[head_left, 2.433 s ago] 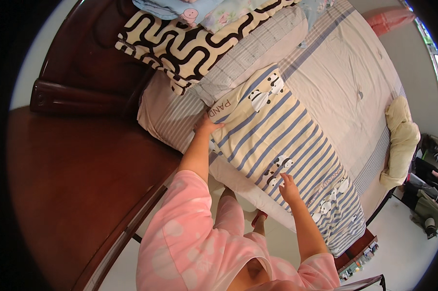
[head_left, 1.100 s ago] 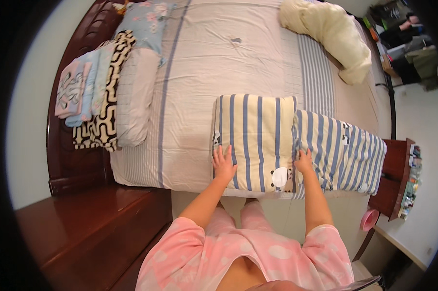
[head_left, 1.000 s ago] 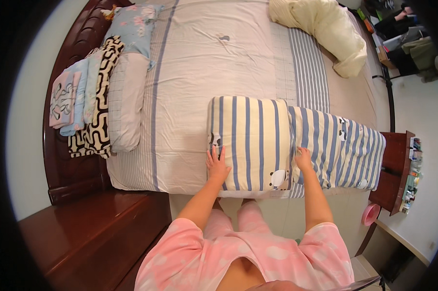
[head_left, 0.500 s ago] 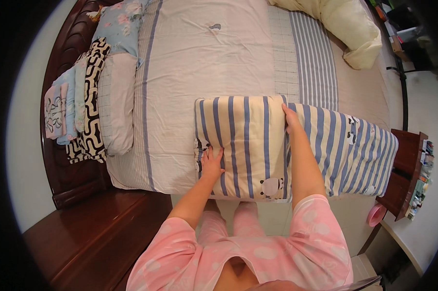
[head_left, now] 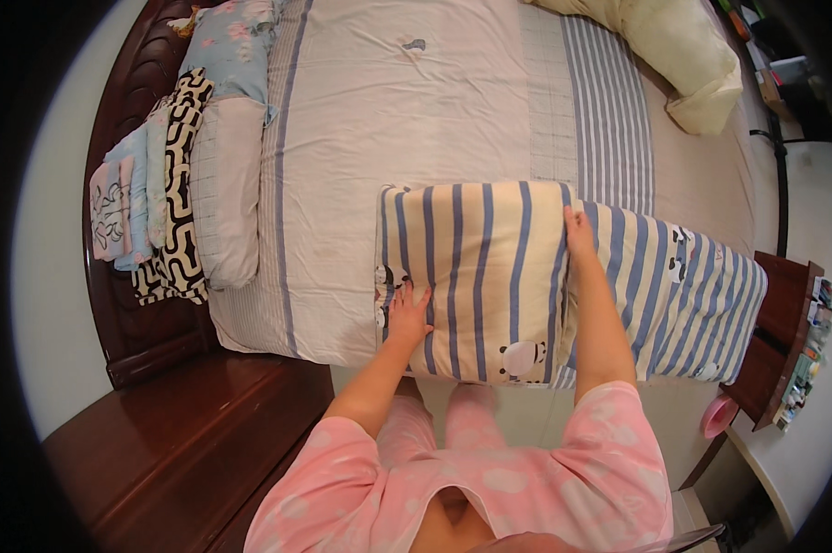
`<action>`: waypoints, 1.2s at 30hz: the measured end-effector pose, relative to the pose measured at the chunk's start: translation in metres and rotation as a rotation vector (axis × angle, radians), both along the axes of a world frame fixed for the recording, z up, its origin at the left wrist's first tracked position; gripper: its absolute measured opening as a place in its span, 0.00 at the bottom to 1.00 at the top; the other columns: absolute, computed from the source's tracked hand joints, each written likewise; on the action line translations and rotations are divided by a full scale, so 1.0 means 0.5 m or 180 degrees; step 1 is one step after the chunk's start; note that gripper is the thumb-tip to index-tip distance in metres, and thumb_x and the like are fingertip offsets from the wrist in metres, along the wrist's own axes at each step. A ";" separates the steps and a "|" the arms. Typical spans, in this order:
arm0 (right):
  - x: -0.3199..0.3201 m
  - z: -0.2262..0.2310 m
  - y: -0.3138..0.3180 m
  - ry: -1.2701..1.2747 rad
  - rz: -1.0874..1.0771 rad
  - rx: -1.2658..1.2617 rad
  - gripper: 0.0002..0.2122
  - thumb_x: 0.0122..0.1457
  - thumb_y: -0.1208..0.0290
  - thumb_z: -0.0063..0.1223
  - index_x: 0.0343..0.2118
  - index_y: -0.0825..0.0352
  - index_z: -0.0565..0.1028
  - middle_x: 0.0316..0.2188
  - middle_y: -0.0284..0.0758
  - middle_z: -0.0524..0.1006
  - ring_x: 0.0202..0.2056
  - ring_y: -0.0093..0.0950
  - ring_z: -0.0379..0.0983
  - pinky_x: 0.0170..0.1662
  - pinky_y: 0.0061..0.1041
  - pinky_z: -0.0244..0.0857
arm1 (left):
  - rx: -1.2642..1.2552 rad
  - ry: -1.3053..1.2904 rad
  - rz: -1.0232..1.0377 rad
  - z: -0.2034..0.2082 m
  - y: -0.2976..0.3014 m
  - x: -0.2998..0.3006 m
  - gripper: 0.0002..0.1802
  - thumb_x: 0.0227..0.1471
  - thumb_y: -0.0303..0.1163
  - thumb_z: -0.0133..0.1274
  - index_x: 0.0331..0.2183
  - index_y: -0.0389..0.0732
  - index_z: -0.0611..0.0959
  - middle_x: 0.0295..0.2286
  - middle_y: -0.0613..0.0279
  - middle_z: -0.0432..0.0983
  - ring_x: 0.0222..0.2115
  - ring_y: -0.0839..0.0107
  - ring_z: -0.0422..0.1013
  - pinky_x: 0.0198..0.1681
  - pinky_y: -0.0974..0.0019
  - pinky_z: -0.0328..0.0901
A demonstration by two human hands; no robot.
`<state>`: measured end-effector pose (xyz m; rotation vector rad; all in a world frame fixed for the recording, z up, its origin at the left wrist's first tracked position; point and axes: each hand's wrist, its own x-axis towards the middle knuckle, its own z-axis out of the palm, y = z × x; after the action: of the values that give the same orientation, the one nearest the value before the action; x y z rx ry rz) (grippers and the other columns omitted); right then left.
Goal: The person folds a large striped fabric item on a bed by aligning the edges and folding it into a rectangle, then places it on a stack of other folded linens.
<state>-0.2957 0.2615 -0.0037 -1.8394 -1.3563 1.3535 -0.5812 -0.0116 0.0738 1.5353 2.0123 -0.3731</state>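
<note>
A cream quilt with blue stripes and panda prints [head_left: 476, 267] lies along the near side of the bed, its left part folded over into a thick stack. My left hand [head_left: 408, 315] rests flat on the left part of this stack, fingers spread, beside a panda print. At the stack's right edge, my right hand [head_left: 578, 232] has its fingers curled at the fold, close to the far corner. To the right of that hand, the lower layer of the quilt [head_left: 669, 286] stretches out toward the bed's right end.
Pillows [head_left: 227, 194] and folded cloths [head_left: 130, 203] line the dark wooden headboard at left. A cream quilt [head_left: 688, 55] is bunched at the far right. Nearer are a brown wooden bench [head_left: 204, 433], a pink basin [head_left: 716, 417] and a shelf with small items [head_left: 808, 341].
My right hand and the stack's right edge have moved slightly to the right. My left hand stays flat at nearly the same spot on the quilt. The whole view has shifted a little.
</note>
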 end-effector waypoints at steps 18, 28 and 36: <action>-0.017 0.158 -0.365 -0.1664 0.1399 0.1929 0.25 0.47 0.62 0.56 0.49 0.60 0.64 0.53 0.43 0.59 0.52 0.43 0.56 0.50 0.43 0.53 | 0.0603 0.0003 0.0301 0.032 -0.058 -0.003 0.48 0.31 0.42 0.64 0.55 0.58 0.60 0.57 0.50 0.42 0.57 0.46 0.42 0.54 0.49 0.49; -0.020 0.081 -0.492 -0.2326 0.2781 0.0468 0.44 0.37 0.46 0.59 0.59 0.42 0.49 0.62 0.30 0.39 0.61 0.41 0.34 0.55 0.59 0.38 | -0.0472 0.0350 -0.0066 0.005 -0.242 -0.002 0.49 0.36 0.30 0.60 0.56 0.69 0.54 0.60 0.62 0.33 0.57 0.42 0.35 0.48 0.46 0.58; 0.019 0.159 -0.543 -0.2209 0.2816 -0.0030 0.36 0.48 0.57 0.55 0.59 0.53 0.49 0.61 0.39 0.45 0.59 0.42 0.45 0.57 0.37 0.50 | 0.0023 -0.0732 0.0450 0.046 -0.281 -0.051 0.40 0.32 0.34 0.62 0.51 0.58 0.66 0.57 0.56 0.46 0.55 0.55 0.50 0.53 0.53 0.54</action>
<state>-0.2862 -0.0099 0.0756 -1.8549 -2.7508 1.0621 -0.6066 -0.1519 0.0969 1.3630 1.9278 -0.1267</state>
